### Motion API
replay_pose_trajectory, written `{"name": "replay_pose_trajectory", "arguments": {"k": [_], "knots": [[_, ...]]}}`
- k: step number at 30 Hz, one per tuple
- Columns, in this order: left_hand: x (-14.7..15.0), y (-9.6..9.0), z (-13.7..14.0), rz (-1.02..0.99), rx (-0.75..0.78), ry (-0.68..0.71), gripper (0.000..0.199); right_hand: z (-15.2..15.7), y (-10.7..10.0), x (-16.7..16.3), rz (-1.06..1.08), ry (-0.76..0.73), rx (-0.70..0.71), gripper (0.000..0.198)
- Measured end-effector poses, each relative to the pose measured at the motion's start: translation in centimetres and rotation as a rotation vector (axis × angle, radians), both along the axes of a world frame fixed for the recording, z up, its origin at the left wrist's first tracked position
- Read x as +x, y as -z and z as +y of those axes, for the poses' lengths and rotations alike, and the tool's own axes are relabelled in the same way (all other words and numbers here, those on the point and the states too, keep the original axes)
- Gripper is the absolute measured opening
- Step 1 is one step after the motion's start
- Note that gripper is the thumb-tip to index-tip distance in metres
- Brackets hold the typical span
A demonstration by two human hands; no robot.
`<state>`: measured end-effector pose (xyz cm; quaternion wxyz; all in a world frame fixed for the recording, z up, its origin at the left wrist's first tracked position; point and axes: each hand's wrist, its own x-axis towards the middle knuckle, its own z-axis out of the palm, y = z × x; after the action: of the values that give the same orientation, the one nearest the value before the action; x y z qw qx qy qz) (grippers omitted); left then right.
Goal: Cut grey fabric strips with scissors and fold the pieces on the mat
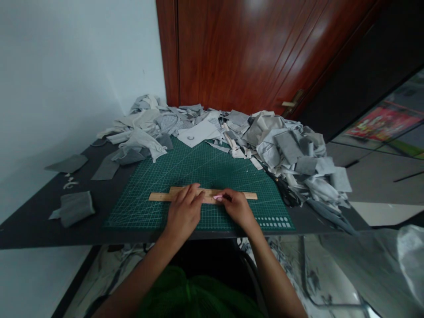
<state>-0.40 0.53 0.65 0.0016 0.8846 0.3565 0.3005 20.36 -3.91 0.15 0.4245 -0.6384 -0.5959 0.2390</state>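
Note:
A long wooden ruler (159,197) lies crosswise on the green cutting mat (139,216), overlapping a second, shorter wooden strip (174,190) just behind it. My left hand (186,207) rests on both, its fingers stretched out and pressing them down. Between the thumb and fingers of my right hand (236,206) is a small flat pink piece (217,197), which looks like tailor's chalk. Its tip is at the wooden pieces, right of my left hand. The fingers partly cover the pink piece, and whether it touches the wood I cannot tell.
Grey and white fabric scraps are heaped along the back (198,132) and right (291,150) of the dark table (29,221). Black-handled scissors (286,192) lie at the mat's right edge. A folded grey cloth (77,208) lies at left. Behind stands a wooden door (228,53).

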Motion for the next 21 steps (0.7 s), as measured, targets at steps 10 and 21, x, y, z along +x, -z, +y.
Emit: {"name": "replay_pose_trajectory", "arguments": {"k": [10, 21], "knots": [[-0.8, 0.3, 3.0, -0.113, -0.273, 0.317, 0.051, -0.1, 0.1, -0.3, -0.059, 0.016, 0.049, 0.009], [-0.2, 2.2, 4.4, -0.252, -0.307, 0.356, 0.036, -3.3, 0.0, 0.0, -0.311, 0.049, 0.300, 0.023]]}}
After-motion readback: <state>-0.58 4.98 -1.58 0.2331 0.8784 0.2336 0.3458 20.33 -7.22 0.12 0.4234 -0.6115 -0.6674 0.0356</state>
